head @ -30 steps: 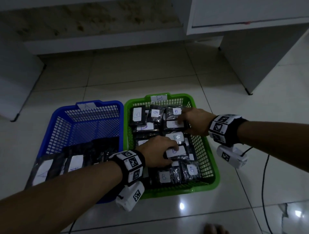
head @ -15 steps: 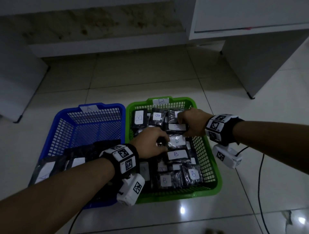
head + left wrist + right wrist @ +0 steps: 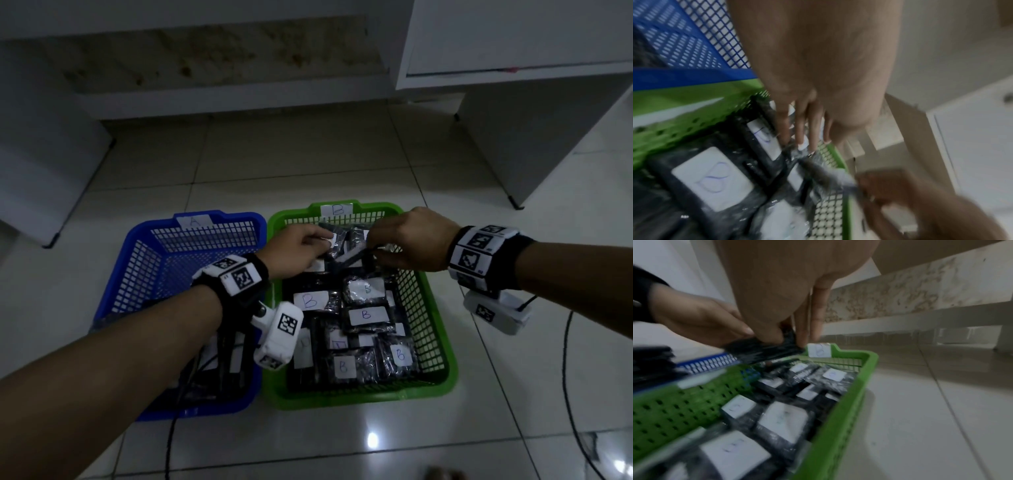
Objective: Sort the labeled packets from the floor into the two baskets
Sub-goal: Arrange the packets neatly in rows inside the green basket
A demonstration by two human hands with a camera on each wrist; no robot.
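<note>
Glossy pale tiled floor (image 3: 308,164), white cabinet (image 3: 534,113) at two o'clock, right hand (image 3: 412,240) pinching black packet (image 3: 764,350), left hand (image 3: 294,251) fingers straight on packets in green basket (image 3: 442,346), blue basket (image 3: 137,274) at nine o'clock.

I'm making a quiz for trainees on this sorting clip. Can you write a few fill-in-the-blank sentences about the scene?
1. The green basket carries a tag with the letter ____.
2. The basket tagged A is coloured ____.
3. The black packet lifted above the baskets is gripped by the ____ hand.
4. Both hands are over the ____ basket.

Missing words: B; blue; right; green
</note>
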